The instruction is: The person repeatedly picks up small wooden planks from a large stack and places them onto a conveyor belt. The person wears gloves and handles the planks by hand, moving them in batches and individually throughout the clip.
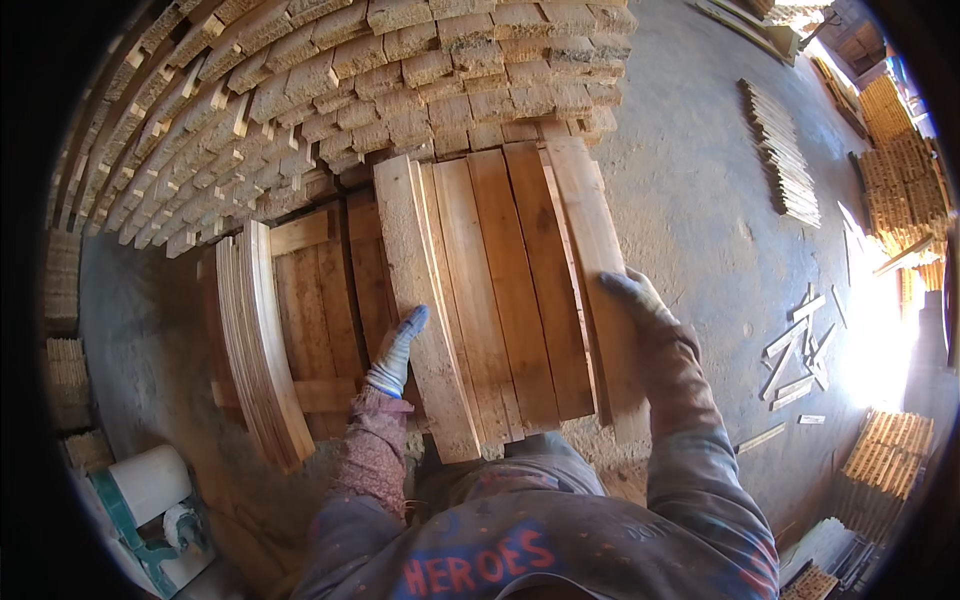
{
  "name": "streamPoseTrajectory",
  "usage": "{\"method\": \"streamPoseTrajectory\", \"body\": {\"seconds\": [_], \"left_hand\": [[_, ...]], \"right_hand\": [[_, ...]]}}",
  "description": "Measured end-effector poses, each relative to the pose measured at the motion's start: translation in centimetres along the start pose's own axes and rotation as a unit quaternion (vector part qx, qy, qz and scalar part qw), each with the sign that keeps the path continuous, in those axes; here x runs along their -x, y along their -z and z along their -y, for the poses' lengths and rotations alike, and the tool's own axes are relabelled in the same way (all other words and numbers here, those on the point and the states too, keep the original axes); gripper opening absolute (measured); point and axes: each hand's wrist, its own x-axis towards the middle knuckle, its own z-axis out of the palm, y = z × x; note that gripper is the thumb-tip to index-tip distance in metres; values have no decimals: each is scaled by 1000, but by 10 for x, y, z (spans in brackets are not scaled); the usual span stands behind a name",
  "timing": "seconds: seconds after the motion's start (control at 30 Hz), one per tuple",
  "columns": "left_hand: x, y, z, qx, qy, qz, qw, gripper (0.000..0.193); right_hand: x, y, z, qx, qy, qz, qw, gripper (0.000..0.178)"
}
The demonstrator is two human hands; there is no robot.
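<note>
In front of me lies a set of wooden planks point(490, 290) side by side, their long edges running away from me. My left hand point(397, 350), in a striped glove with blue fingertips, grips the outer edge of the left plank point(425, 330), with its thumb on the top face. On the other side my right hand point(638, 298), gloved too, holds the outer edge of the right plank point(590, 250). Both of these planks sit raised over the middle ones. The undersides of both hands' grips are hidden.
A tall stack of rough boards point(400, 80) rises beyond the planks. To the left, a wooden pallet point(305, 290) carries a row of upright boards point(262, 350). Loose wood offcuts point(800, 345) and a slat bundle point(782, 152) lie on the concrete floor point(690, 200) at right.
</note>
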Motion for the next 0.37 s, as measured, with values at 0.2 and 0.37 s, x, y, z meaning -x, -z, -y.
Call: {"method": "streamPoseTrajectory", "body": {"seconds": [0.2, 0.37], "left_hand": [[5, 12, -5, -119, -8, 42, 992, 41], [81, 101, -66, -44, 38, 61, 996, 31]], "right_hand": [[-9, -32, 6, -1, -11, 79, 997, 69], [-29, -50, -23, -119, -12, 193, 974, 85]]}}
